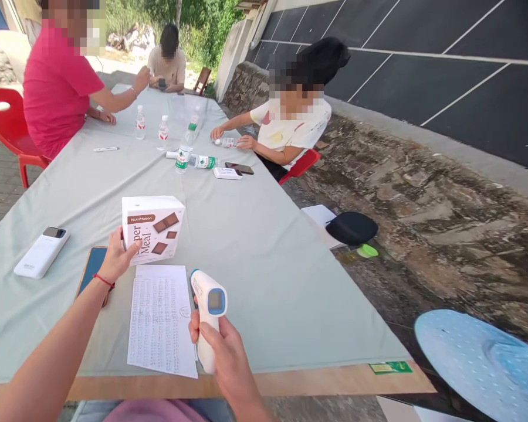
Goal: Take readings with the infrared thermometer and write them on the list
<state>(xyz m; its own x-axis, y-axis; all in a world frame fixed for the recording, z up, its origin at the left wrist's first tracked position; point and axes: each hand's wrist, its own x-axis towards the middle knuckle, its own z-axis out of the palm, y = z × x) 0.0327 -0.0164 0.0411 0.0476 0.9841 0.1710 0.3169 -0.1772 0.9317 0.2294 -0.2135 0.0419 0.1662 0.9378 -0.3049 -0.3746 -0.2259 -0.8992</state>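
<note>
My left hand (119,255) grips the left side of a white and brown meal box (162,230), thumb on its printed front. The box stands at the top edge of a paper sheet (158,322) covered in rows of writing. In my right hand (222,346) is a white infrared thermometer (207,293) with a blue rim around its small screen, fingers wrapped round the handle. It is held over the sheet's right edge, pointing away from me. Under my left wrist lies a phone (91,272), partly covered by the arm.
A white power bank (41,252) lies at left. Farther up the cloth-covered table (264,293) are water bottles (182,158), a pen (106,149) and another phone (240,168). Three people sit around it; the person at right (290,117) handles a bottle. A blue hat (479,357) is at lower right.
</note>
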